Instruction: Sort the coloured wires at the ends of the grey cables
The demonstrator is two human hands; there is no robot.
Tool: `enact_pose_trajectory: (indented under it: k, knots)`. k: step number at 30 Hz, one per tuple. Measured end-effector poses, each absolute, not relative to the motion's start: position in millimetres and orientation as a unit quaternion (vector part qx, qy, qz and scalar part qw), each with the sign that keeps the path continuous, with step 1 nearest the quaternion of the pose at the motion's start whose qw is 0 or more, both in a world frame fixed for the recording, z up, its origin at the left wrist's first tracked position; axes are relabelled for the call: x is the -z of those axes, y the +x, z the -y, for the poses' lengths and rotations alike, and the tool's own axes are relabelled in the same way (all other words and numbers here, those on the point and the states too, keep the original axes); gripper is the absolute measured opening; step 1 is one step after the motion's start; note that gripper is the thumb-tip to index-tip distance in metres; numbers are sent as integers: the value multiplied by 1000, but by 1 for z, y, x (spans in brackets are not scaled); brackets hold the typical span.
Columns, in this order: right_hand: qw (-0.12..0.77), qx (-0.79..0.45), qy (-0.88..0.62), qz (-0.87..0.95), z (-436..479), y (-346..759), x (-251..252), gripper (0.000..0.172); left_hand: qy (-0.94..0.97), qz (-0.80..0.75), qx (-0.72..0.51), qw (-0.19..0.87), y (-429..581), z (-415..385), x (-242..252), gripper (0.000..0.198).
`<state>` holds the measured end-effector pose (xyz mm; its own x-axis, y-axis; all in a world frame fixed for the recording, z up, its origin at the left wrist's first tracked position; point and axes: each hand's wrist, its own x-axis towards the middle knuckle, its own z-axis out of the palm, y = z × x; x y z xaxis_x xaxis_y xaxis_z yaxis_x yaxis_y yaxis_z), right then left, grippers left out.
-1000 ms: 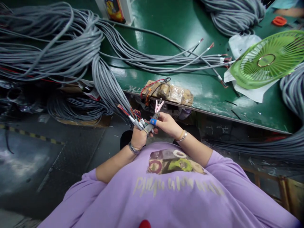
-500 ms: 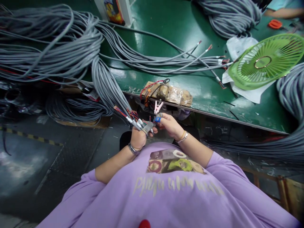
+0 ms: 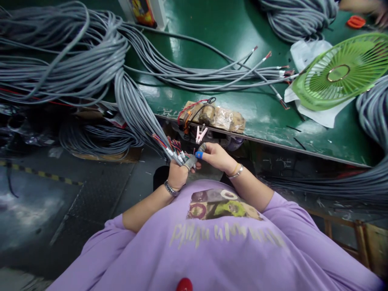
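Snugly, the left hand [image 3: 178, 174] has its fingers wrapped around grey cables [image 3: 142, 113], whose coloured wires [image 3: 174, 144] fan out beside the fist, near the tabletop [image 3: 273, 141]. The right hand's [image 3: 217, 159] fingers are narrowed just beside them; whether they pinch anything, I cannot tell. A steady left grip should keep the ends orderly.

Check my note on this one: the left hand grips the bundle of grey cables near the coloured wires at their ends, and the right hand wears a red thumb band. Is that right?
Not quite: the thumb band on the right hand is blue, as the head view shows. The left hand does grip the grey cables near the coloured wires.
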<state>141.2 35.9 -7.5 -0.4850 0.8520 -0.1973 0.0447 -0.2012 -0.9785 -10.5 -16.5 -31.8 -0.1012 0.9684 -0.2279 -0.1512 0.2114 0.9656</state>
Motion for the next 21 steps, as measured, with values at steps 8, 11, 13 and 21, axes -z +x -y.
enact_pose_trajectory:
  k: [8, 11, 13, 21]
  knots:
    - [284, -662, -417, 554, -35, 136, 9, 27, 427, -550, -475, 539, -13, 16, 31, 26]
    - [279, -662, -413, 560, -35, 136, 9, 19, 425, -551, -470, 542, -13, 16, 29, 25]
    - [286, -663, -408, 559, -35, 138, 8, 15, 414, -553, -470, 550, -12, 16, 28, 26]
    - [332, -638, -425, 550, -24, 134, 5, 17, 406, -534, -446, 593, -14, 14, 33, 34]
